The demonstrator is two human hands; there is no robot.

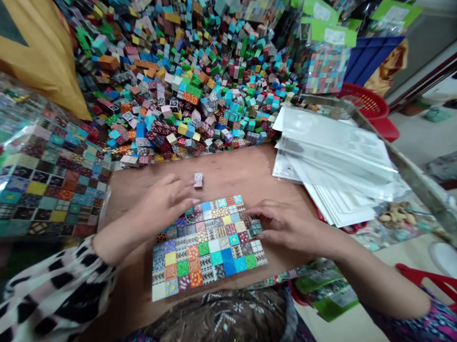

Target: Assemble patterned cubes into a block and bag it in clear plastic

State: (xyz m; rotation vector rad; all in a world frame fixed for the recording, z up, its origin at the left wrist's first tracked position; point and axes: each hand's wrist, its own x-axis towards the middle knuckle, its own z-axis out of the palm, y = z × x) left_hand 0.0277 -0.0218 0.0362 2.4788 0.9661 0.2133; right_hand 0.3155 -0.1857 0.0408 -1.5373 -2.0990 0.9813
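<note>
A flat rectangle of small patterned cube blocks (221, 248) lies on the brown board in front of me. My left hand (172, 197) reaches over its upper left corner, thumb and fingers apart. Its fingertips are at the left side of a small pale pink and maroon block (198, 180), which stands alone above the rectangle; whether they touch it I cannot tell. My right hand (283, 221) is at the rectangle's right edge. Its thumb and index finger sit on either side of a dark grey-green patterned block (255, 226).
A large heap of loose coloured blocks (193, 81) rises behind the board (236, 165). Clear plastic sleeves and white sheets (335, 160) lie at the right. A wrapped stack of blocks (49, 185) stands at the left. Green-topped packs (325, 53) and a red basket (364, 100) are at the back right.
</note>
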